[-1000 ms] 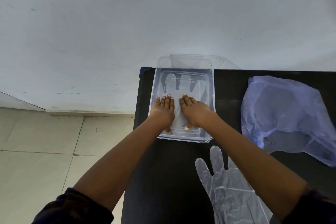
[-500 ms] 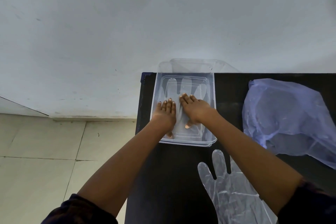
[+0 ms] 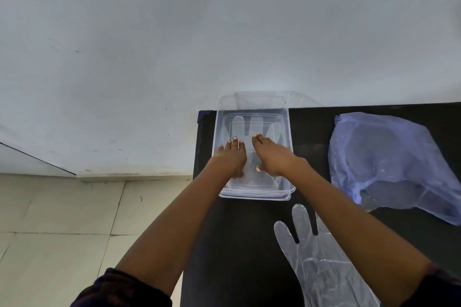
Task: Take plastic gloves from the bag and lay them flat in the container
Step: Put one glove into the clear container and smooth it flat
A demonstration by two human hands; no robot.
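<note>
A clear plastic container [image 3: 288, 132] sits at the far left corner of the black table [image 3: 237, 244]. A transparent plastic glove [image 3: 249, 127] lies flat inside it, fingers pointing away from me. My left hand [image 3: 230, 156] and my right hand [image 3: 270, 154] rest palm down on that glove, side by side, fingers stretched out. A second clear glove [image 3: 314, 257] lies flat on the table near me, partly under my right forearm. The bluish plastic bag [image 3: 394, 162] lies crumpled at the right.
The container's clear lid [image 3: 262, 98] stands open against the white wall. The table's left edge drops to a tiled floor [image 3: 62, 232]. Dark sleeves cover both my upper arms.
Both hands have slid slightly apart and toward me over the glove in the container. The view has tilted a little, so everything sits lower in the frame.
</note>
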